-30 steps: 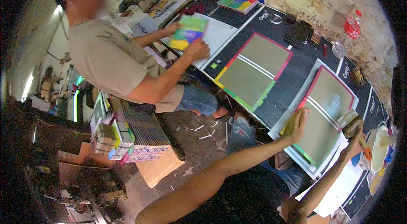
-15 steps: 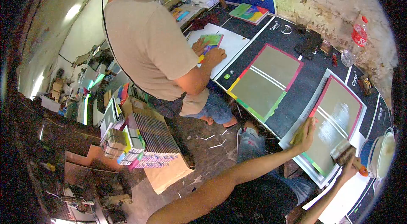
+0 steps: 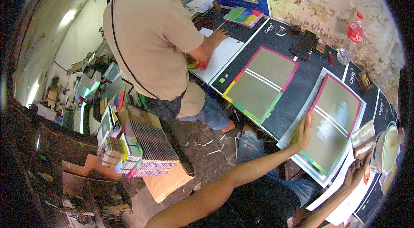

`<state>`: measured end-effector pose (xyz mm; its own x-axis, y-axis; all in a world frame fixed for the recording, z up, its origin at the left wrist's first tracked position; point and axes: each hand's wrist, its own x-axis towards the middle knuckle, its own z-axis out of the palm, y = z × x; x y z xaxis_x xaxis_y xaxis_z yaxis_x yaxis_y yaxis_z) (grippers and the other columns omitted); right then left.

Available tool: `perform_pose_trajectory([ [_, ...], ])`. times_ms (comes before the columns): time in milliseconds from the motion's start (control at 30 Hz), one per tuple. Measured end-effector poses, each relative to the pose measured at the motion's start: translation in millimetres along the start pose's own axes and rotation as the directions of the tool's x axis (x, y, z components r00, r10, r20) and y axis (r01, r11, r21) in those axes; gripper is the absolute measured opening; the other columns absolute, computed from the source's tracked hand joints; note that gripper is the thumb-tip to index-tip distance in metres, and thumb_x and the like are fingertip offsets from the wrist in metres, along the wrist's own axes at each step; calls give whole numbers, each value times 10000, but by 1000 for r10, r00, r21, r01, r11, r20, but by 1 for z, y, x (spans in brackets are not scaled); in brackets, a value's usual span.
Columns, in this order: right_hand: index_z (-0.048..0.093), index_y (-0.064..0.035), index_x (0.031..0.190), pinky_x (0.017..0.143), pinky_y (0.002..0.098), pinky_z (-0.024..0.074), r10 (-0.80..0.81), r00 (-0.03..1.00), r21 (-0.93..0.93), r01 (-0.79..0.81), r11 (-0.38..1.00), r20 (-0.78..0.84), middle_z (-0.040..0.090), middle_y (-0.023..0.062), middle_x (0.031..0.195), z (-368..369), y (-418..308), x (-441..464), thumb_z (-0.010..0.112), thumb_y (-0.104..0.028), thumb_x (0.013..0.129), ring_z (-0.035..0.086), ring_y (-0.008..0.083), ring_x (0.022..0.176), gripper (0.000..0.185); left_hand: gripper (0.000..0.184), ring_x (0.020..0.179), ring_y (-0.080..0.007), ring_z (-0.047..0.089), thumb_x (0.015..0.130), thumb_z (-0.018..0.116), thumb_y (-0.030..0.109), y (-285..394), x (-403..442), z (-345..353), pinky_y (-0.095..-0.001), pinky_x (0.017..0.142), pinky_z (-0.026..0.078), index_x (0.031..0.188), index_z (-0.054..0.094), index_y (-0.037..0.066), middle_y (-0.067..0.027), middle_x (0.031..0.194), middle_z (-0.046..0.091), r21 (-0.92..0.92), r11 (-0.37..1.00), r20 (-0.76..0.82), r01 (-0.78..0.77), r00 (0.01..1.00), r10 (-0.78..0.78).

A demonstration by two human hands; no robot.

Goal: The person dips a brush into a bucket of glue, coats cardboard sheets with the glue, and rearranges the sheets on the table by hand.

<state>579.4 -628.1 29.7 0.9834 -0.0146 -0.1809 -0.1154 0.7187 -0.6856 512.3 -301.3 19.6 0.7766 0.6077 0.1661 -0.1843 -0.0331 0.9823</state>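
Note:
A wide brush (image 3: pixel 363 137) is in my right hand (image 3: pixel 357 171), its bristles up beside the rim of a white bucket (image 3: pixel 385 148). My left hand (image 3: pixel 304 132) rests on the left edge of a grey board (image 3: pixel 332 120) with a pink, yellow and green border, its fingers close together; what they hold, if anything, is hidden. Two white strips cross the board, and a wet, shiny patch shows on it. White paper (image 3: pixel 325 73) lies under the board. A second grey board (image 3: pixel 263 82) with a similar border lies to the left.
A co-worker (image 3: pixel 151 42) stands at the left, one hand on white paper (image 3: pixel 224 55). Colourful books (image 3: pixel 243 16) lie at the table's back. A bottle (image 3: pixel 355 29) stands by the wall. Stacked books (image 3: pixel 153 142) are on the floor at left.
My right hand has moved the brush off the board toward the bucket. The shiny patch has grown since the first frame. The co-worker has turned and now reaches over the white paper.

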Motion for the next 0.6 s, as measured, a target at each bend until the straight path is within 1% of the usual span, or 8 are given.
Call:
perform_pose_trajectory([
  [67, 447, -96, 1363, 688, 208, 381, -93, 995, -205, 101, 974, 46, 514, 57, 1251, 18, 18, -3, 502, -190, 973, 399, 90, 779, 406, 459, 710, -173, 462, 1021, 304, 402, -1, 1, 1, -315, 693, 400, 971, 555, 21, -51, 724, 446, -9, 999, -28, 34, 999, -34],
  [100, 463, -82, 1345, 733, 224, 392, -184, 979, -384, 204, 900, 89, 516, 59, 1263, 29, 26, -10, 512, -204, 968, 428, 105, 845, 400, 366, 701, -218, 473, 1024, 294, 282, -14, 3, -8, -349, 672, 408, 932, 530, 17, -99, 752, 464, 154, 988, 56, -26, 998, 18],
  [167, 494, -55, 1309, 823, 255, 414, -345, 915, -651, 395, 649, 211, 518, 63, 1289, 51, 42, -23, 532, -234, 957, 485, 135, 978, 397, 299, 670, -207, 493, 1006, 342, 228, -47, 3, -7, -354, 633, 411, 872, 525, 33, -84, 690, 490, 386, 877, -26, -284, 948, 318],
  [233, 525, -28, 1273, 912, 287, 435, -388, 887, -679, 447, 582, 251, 521, 67, 1315, 84, 41, -34, 552, -264, 947, 542, 164, 1111, 404, 427, 590, -104, 448, 1019, 321, 396, -25, 2, -5, -260, 535, 369, 910, 566, 64, 4, 654, 477, 157, 982, -66, -102, 991, 114],
  [267, 560, -35, 1243, 891, 330, 469, -270, 963, -543, 218, 811, -16, 568, 112, 1235, 124, 26, -38, 574, -118, 922, 578, 178, 1011, 332, 450, 666, -117, 446, 1021, 307, 386, -1, -1, -4, -248, 609, 378, 966, 583, 34, -12, 741, 488, -185, 976, -39, 116, 991, -125],
  [333, 663, 7, 1003, 830, 314, 490, -409, 877, -791, 432, 434, 254, 670, 109, 1020, 163, 23, -54, 643, -149, 881, 612, 159, 924, 199, 476, 657, -66, 418, 1021, 292, 418, -8, 0, -8, -215, 582, 341, 1000, 587, 45, 27, 745, 479, -199, 973, -68, 117, 989, -133],
  [433, 678, 32, 875, 787, 313, 505, -254, 765, -732, 642, 226, 592, 687, 130, 924, 177, 41, -45, 652, -124, 867, 642, 178, 842, 158, 572, 595, -51, 407, 994, 269, 538, -3, 4, -6, -196, 540, 315, 1009, 578, 57, 37, 682, 481, -219, 971, -104, 99, 987, -124],
  [600, 669, 21, 895, 753, 322, 524, 137, 662, -677, 718, 162, 736, 685, 154, 892, 166, 59, -26, 656, -114, 802, 665, 263, 811, 165, 554, 590, -46, 397, 1002, 263, 512, -2, 6, -3, -198, 537, 309, 1015, 571, 52, 37, 685, 466, -226, 967, -75, 120, 987, -140],
])
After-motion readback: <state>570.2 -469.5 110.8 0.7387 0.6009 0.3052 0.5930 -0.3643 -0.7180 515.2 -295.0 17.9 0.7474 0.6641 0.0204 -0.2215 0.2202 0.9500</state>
